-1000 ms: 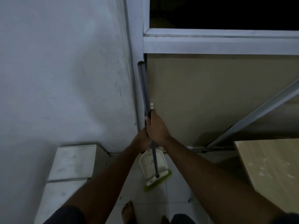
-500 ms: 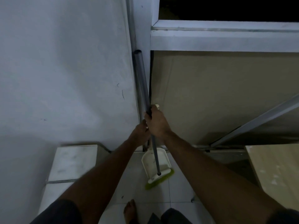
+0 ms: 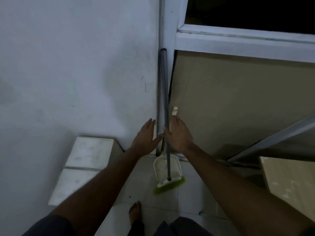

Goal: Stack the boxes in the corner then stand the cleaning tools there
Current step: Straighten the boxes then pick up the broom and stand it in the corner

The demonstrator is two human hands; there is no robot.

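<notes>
Boxes: two white ones on the floor against the left wall, near the corner.
My left hand: fingers straight and relaxed, gripping nothing, just left of the broom handle.
Broom: grey handle upright in the corner, green bristles on the floor.
Dustpan: cream, standing beside the broom.
My right hand: fingers loosened and extended, thumb touching the handle.

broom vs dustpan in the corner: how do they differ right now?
The broom has a long grey pole reaching well above both hands; the dustpan has a shorter cream handle, its tip just above the right hand. The broom ends in green bristles, the dustpan in a cream scoop. Both stand upright at the wall corner, heads on the floor.
</notes>
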